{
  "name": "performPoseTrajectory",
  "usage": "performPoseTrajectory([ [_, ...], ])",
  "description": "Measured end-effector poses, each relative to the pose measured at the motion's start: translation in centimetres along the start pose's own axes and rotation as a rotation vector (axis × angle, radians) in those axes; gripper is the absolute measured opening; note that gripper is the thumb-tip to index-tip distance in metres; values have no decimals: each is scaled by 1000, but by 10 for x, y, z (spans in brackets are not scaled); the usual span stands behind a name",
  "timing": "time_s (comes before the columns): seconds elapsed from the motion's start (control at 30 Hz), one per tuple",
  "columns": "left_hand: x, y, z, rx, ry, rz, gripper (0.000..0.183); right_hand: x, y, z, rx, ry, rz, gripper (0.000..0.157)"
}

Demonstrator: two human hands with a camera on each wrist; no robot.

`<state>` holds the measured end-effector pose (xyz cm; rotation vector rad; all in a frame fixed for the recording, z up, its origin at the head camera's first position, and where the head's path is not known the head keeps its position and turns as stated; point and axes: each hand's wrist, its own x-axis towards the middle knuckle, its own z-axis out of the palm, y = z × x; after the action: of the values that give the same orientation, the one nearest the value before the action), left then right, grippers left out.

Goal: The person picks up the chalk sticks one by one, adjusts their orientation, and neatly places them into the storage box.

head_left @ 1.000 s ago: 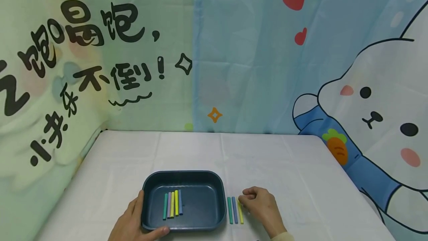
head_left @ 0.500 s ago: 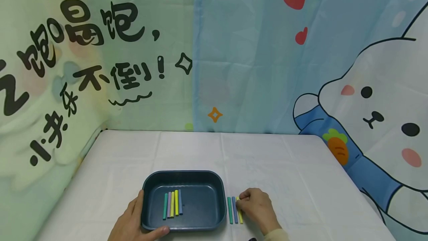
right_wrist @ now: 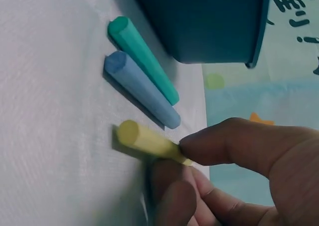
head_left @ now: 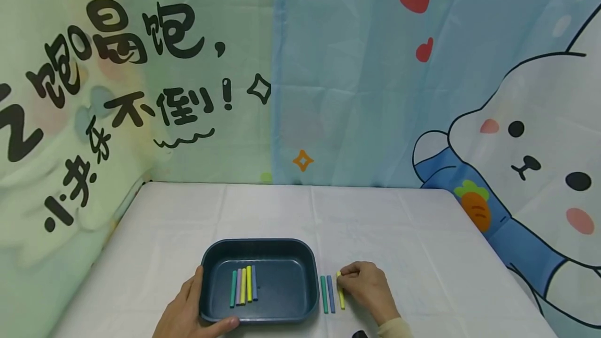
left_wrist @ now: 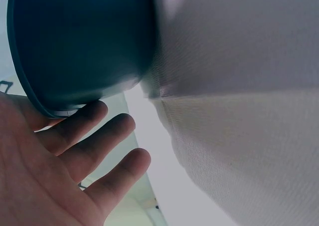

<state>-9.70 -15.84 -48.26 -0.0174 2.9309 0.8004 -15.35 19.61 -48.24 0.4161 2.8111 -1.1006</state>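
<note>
A dark blue tray (head_left: 288, 291) stands on the table. Several chalk sticks lie side by side in its left half, including a green chalk (head_left: 233, 288) and a purple chalk (head_left: 238, 286). My left hand (head_left: 180, 309) rests at the tray's near left corner, thumb along the front rim, fingers extended against the side. My right hand (head_left: 368, 286) pinches a yellow chalk (right_wrist: 149, 140) between thumb and fingers, right of the tray. Beside it on the cloth lie a blue chalk (right_wrist: 142, 89) and a green chalk stick (right_wrist: 144, 59).
A white cloth (head_left: 399, 239) covers the table. Behind it hangs a printed curtain (head_left: 347, 93) with lettering and a cartoon animal. A small dark object (head_left: 359, 334) shows at the bottom edge, too little of it to identify.
My right hand has taken hold of the yellow chalk and moved it slightly right, away from the blue one. My left hand and the tray stay in place.
</note>
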Motion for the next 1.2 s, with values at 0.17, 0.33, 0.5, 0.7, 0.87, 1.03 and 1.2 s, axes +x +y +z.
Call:
performPoseTrajectory([
  [0.17, -1, 0, -1, -7, 3, 1, 141, 2, 0, -4, 74, 3, 11, 21],
  [0.33, 0, 1, -1, -3, 1, -3, 141, 3, -5, -4, 221, -17, 37, 28],
  [0.5, 1, 1, 0, 3, -4, -7, 141, 2, -12, -4, 372, -52, 70, 31],
  [0.7, 2, 0, 1, 8, -2, -4, 142, 3, -24, -4, 526, -79, 32, 35],
  [0.87, 1, 0, 1, 7, -3, -8, 142, 0, -38, -1, 660, -101, 25, 34],
  [1.03, 2, 0, 2, 6, -3, -5, 142, -2, -51, 3, 696, -147, -14, 33],
  [1.2, -1, 0, 0, -14, 5, 13, 140, -4, -67, 8, 669, -178, -66, 34],
])
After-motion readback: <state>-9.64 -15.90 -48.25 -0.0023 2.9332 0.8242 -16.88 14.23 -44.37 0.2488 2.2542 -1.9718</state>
